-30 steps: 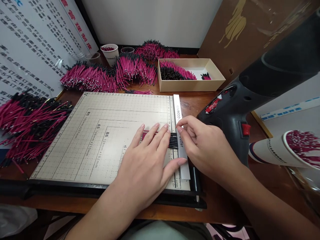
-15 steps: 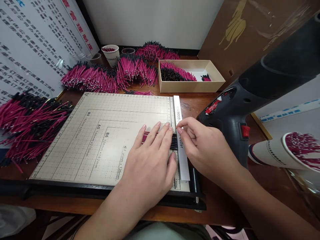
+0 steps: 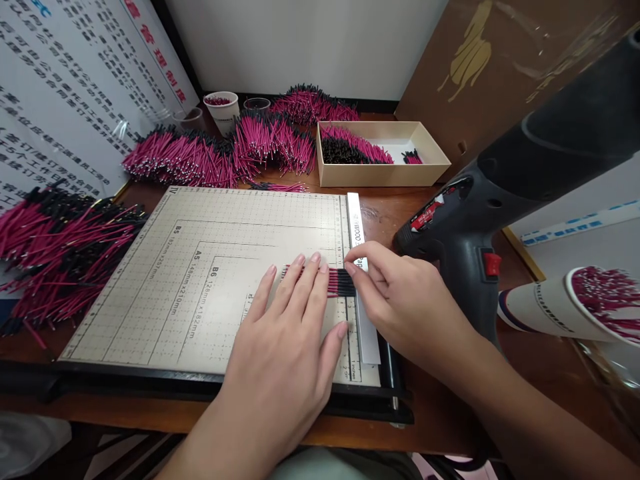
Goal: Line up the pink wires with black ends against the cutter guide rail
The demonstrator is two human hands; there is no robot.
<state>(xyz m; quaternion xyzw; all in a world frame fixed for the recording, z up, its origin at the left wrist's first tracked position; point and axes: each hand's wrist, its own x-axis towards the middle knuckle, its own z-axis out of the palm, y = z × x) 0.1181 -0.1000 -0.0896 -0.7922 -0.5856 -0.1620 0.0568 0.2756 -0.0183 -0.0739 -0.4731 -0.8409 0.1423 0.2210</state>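
A small row of pink wires with black ends [image 3: 341, 283] lies flat on the gridded cutting board [image 3: 210, 267], its black ends against the white guide strip [image 3: 358, 235] at the board's right edge. My left hand [image 3: 290, 333] lies flat on the wires with its fingers spread, pinning them down. My right hand [image 3: 400, 300] rests over the guide strip, with thumb and forefinger pinched at the wires' black ends.
Heaps of pink and black wires [image 3: 65, 247] cover the left and back of the table [image 3: 390, 213]. A cardboard box [image 3: 380, 170] with more wires stands at the back. A black heat gun [image 3: 500, 200] and a paper cup of wires [image 3: 575, 300] are at the right.
My left hand has slid back and left along the wires, uncovering their black ends. My right hand's fingers have shifted slightly left onto those ends.
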